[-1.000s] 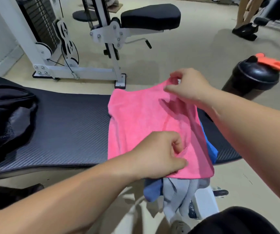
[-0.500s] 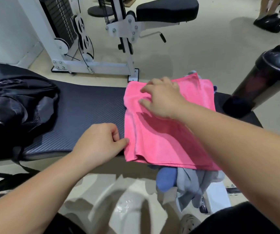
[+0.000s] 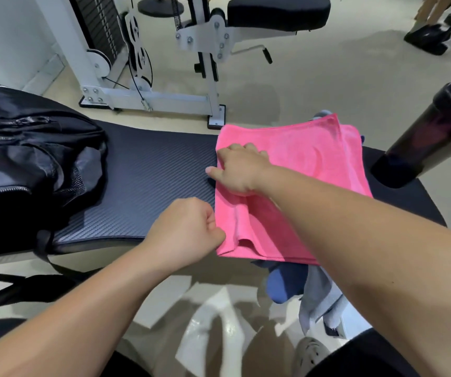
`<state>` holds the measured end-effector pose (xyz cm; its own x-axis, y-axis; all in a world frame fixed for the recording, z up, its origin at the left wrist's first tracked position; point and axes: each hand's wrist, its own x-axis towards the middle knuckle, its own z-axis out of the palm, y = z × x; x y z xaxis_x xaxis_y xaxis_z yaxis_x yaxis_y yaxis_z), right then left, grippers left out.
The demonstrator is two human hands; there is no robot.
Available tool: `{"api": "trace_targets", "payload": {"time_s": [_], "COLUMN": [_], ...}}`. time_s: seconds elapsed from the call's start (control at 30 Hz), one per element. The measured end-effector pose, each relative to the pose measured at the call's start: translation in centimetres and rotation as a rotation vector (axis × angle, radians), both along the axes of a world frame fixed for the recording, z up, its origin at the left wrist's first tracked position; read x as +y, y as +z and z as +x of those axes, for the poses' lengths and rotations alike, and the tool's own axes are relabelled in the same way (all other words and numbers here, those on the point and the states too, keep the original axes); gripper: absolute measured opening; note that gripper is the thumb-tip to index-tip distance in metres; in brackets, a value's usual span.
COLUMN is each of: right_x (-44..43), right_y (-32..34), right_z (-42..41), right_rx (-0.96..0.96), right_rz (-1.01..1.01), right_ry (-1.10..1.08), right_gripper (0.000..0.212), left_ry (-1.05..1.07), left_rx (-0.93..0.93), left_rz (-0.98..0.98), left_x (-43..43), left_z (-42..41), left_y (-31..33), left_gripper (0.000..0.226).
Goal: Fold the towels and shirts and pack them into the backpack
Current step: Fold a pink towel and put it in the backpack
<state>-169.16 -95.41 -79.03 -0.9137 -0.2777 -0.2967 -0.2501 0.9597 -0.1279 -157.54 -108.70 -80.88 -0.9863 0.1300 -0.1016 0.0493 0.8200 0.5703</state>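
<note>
A gym room with a pale, smooth floor (image 3: 327, 77). At the back, a big white metal weight machine (image 3: 164, 99) with a black soft seat pad (image 3: 278, 12) up high.

In front of that, a long dark padded gym bench, here the tabletop (image 3: 151, 180), running from left to right. On its left end, a big black cloth backpack (image 3: 28, 164), slumped and floppy, with a zip on top, well apart from the towel.

On the right part of the tabletop, a bright pink soft towel (image 3: 300, 172), folded into a rough square and lying flat, with the near edge hanging a little over the front.

At the right end, a tall black plastic drink bottle (image 3: 431, 137), standing just beside the towel, with its top cut off by the edge of the view.

Under the towel, a bunch of blue and grey clothes (image 3: 287, 284), peeking out at the far corner and hanging down off the near side.

Two bare arms reaching in from below.

Right hand (image 3: 239, 171) lying flat on the left side of the towel, with fingers (image 3: 246, 151) straight and spread. Pressing the cloth down, gripping nothing, thumb sticking out over the bare tabletop.

Left hand (image 3: 186, 235) at the towel's near left corner, with fingers (image 3: 205, 216) curled in tight, pinching the towel's edge against the thumb.
</note>
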Motion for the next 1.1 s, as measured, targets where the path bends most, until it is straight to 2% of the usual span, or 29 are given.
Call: {"api": "trace_targets", "payload": {"time_s": [0.13,0.27,0.37,0.53,0.63,0.8,0.87,0.97,1.1], "right_x": [-2.0,-3.9,-5.2,-7.0,-8.9,-13.4,-14.8,-15.2,-11.0], "right_y": [-0.6,-1.4,-1.3,-1.1,-1.3,-1.9,-2.2,-2.4,-2.5], "right_z": [0.6,0.8,0.6,0.4,0.4,0.2,0.3,0.5,0.1], "right_rx": [-0.064,-0.087,-0.087,-0.07,-0.057,-0.055,-0.07,-0.081,0.102], "right_rz": [0.076,0.112,0.094,-0.06,-0.172,-0.294,-0.328,-0.398,-0.419], "right_ry": [0.031,0.007,-0.057,-0.128,-0.061,0.115,0.175,0.199,0.195], "right_gripper": [0.086,0.078,0.084,0.089,0.086,0.079,0.076,0.069,0.06], "left_ry": [0.048,0.074,0.044,-0.022,-0.046,0.007,0.036,0.077,0.061], "left_rx": [-0.046,-0.056,-0.064,-0.068,-0.071,-0.109,-0.082,0.003,0.234], "left_rz": [0.01,0.002,0.009,0.0,-0.13,-0.516,-0.567,-0.538,-0.544], "left_x": [-2.8,-4.9,-5.6,-6.6,-8.5,-13.1,-13.8,-12.7,-8.6], "left_z": [0.0,0.1,0.0,-0.3,-0.5,-0.9,-1.1,-1.0,-0.6], "left_y": [0.5,0.1,-0.3,0.3,1.2,2.2,2.7,3.4,4.6], "left_gripper": [0.018,0.018,0.018,0.016,0.018,0.027,0.026,0.025,0.024]}}
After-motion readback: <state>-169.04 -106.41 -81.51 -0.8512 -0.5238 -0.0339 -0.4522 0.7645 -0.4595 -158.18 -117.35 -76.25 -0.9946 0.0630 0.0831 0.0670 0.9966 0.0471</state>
